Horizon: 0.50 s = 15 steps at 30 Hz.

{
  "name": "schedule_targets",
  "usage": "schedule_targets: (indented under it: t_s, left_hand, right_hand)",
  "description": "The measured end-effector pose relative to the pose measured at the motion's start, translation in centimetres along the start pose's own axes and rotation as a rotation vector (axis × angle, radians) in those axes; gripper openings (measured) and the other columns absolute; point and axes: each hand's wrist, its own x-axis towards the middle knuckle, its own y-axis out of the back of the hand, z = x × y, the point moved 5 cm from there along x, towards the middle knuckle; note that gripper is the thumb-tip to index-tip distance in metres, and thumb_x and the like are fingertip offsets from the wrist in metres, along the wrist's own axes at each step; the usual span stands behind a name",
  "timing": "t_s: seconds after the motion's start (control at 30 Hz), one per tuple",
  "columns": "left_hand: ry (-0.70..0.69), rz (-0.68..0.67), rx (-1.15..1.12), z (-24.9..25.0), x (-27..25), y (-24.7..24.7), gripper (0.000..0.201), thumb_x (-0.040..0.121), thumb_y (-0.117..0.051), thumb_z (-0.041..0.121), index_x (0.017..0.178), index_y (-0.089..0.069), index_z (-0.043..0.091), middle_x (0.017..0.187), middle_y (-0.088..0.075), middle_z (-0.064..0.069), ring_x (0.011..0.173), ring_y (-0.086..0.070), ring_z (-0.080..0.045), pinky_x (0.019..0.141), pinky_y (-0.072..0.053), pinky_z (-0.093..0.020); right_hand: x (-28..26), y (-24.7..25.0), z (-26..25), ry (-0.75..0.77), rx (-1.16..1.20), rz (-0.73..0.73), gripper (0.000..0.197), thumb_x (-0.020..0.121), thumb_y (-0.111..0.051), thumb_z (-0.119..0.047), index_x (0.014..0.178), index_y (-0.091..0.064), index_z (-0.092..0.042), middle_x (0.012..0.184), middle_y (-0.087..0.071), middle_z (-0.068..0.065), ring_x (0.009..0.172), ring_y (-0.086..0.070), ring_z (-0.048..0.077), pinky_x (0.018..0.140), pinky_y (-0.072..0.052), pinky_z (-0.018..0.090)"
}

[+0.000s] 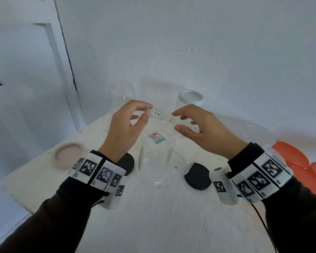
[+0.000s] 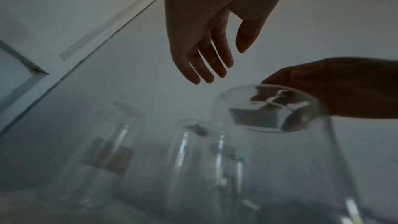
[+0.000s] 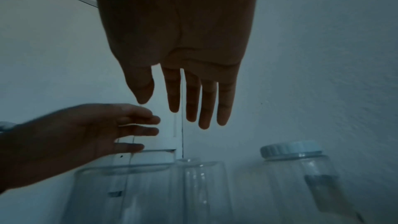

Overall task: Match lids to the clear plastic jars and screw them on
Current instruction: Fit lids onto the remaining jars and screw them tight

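Both sleeves dark, tag-printed wristbands [image 1: 97,172] nearest, arms cut off at frame bottom. Left hand [image 1: 125,127] and right hand [image 1: 204,129] hover apart over the white table [image 1: 153,216], fingers loosely spread and curved, holding nothing. Below and between them an inverted clear jar [image 1: 156,152], sticker on its upturned base; its walls are hard to trace against the white. Second stickered jar [image 1: 157,115] behind, mostly hidden by the fingers. Another bare jar [image 1: 121,95] back left, faint. Capped jar [image 1: 189,101] with white lid [image 1: 190,96] back right. Black lid [image 1: 197,176] near right wrist; another black lid [image 1: 128,161] half hidden under left wrist. Beige lid [image 1: 68,155] far left. Orange object [image 1: 295,161] cut off at right edge, unidentifiable.
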Motion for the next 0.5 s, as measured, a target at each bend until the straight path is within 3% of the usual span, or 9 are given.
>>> schedule_targets:
  t_s: [0.1, 0.2, 0.3, 0.37, 0.43, 0.5]
  left_hand:
    - [0.113, -0.033, 0.124, -3.1, -0.8, 2.1, 0.013, 0.092, -0.053, 0.014, 0.101, -0.063, 0.013, 0.099, -0.064, 0.008, 0.09, -0.057, 0.003, 0.076, -0.043, -0.006]
    - [0.234, -0.317, 0.366, -7.5, -2.6, 2.2, 0.011, 0.09, -0.057, 0.016, 0.101, -0.061, 0.017, 0.101, -0.062, 0.004, 0.092, -0.056, -0.007, 0.086, -0.045, -0.019]
    - [0.32, -0.756, 0.559, -10.7, -5.3, 1.1, 0.042, 0.085, -0.064, 0.031, 0.122, -0.051, 0.019, 0.129, -0.046, 0.002, 0.121, -0.043, -0.019, 0.102, -0.033, -0.028]
    - [0.357, -0.982, 0.623, -11.4, -6.7, 0.4, 0.065, 0.082, -0.067, 0.037, 0.137, -0.037, 0.02, 0.146, -0.025, -0.001, 0.135, -0.024, -0.024, 0.11, -0.024, -0.035]
    - [0.353, -1.074, 0.647, -11.5, -7.3, 0.1, 0.078, 0.08, -0.07, 0.037, 0.142, -0.026, 0.022, 0.152, -0.011, -0.001, 0.138, -0.012, -0.024, 0.113, -0.019, -0.039]
    - [0.33, -1.105, 0.678, -11.6, -7.4, 0.0, 0.086, 0.076, -0.073, 0.036, 0.144, -0.021, 0.024, 0.153, -0.007, -0.001, 0.138, -0.008, -0.024, 0.114, -0.018, -0.043]
  right_hand:
    - [-0.6, -1.9, -1.9, 0.093, -0.027, -0.048, 0.044, 0.089, -0.055, -0.038, 0.128, -0.051, -0.017, 0.133, -0.046, -0.003, 0.12, -0.046, 0.011, 0.098, -0.041, 0.03]
    - [-0.9, -4.6, -2.4, 0.09, -0.095, -0.19, 0.06, 0.087, -0.059, -0.042, 0.139, -0.038, -0.021, 0.15, -0.025, -0.001, 0.136, -0.025, 0.017, 0.109, -0.031, 0.037]
    - [-1.1, -6.8, -2.5, 0.071, -0.238, -0.276, 0.07, 0.086, -0.06, -0.04, 0.145, -0.025, -0.026, 0.155, -0.012, -0.001, 0.142, -0.01, 0.022, 0.114, -0.021, 0.038]
    - [-1.3, -7.4, -2.7, 0.061, -0.316, -0.262, 0.076, 0.084, -0.063, -0.036, 0.146, -0.019, -0.029, 0.156, -0.01, -0.001, 0.14, -0.011, 0.027, 0.111, -0.026, 0.043]
    - [-1.4, -7.3, -3.0, 0.053, -0.378, -0.24, 0.083, 0.082, -0.064, -0.034, 0.147, -0.013, -0.034, 0.155, -0.009, -0.001, 0.134, -0.016, 0.029, 0.106, -0.032, 0.042]
    - [-1.6, -7.0, -3.5, 0.056, -0.428, -0.235, 0.085, 0.081, -0.064, -0.034, 0.146, -0.01, -0.04, 0.154, -0.011, -0.003, 0.128, -0.02, 0.028, 0.102, -0.033, 0.038]
